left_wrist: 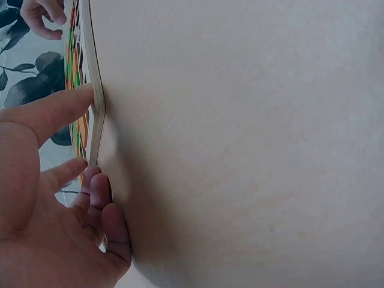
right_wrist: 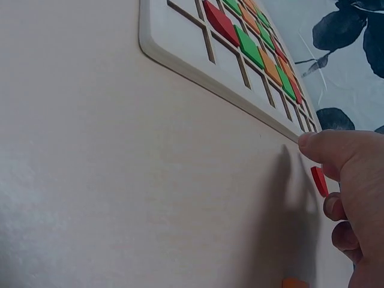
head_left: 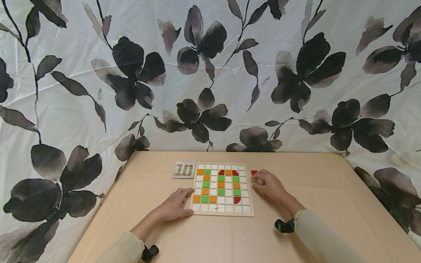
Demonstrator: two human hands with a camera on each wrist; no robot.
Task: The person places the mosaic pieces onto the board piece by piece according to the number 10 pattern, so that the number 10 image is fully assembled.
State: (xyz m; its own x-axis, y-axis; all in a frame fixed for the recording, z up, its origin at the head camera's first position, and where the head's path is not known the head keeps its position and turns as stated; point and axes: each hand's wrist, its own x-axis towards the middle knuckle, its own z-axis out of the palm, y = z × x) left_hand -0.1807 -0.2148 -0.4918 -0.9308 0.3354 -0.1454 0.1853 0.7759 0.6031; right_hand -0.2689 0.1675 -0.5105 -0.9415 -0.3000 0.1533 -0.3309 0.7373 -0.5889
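Observation:
In the head view, a square wooden grid board (head_left: 250, 204) of white cells lies on the table, with orange, green and red tiles set in some of them. My left hand (head_left: 174, 205) is at its left side, thumb and index finger extended to the edge; in the left wrist view the fingertips (left_wrist: 84, 95) meet the board's rim. Off the right edge is my right hand (head_left: 269, 185), its fingers loosely bent and no piece showing between them. A loose red tile (head_left: 254, 172) lies just beyond its fingertips. The right thumb (right_wrist: 327, 144) overlaps the board's edge in its wrist view.
To the left of the board's upper corner lies a small printed pattern card (head_left: 184, 170). Part of an orange piece (right_wrist: 295, 283) shows at the bottom of the right wrist view. Behind the tan table (head_left: 217, 241) hangs a floral cloth (head_left: 250, 84).

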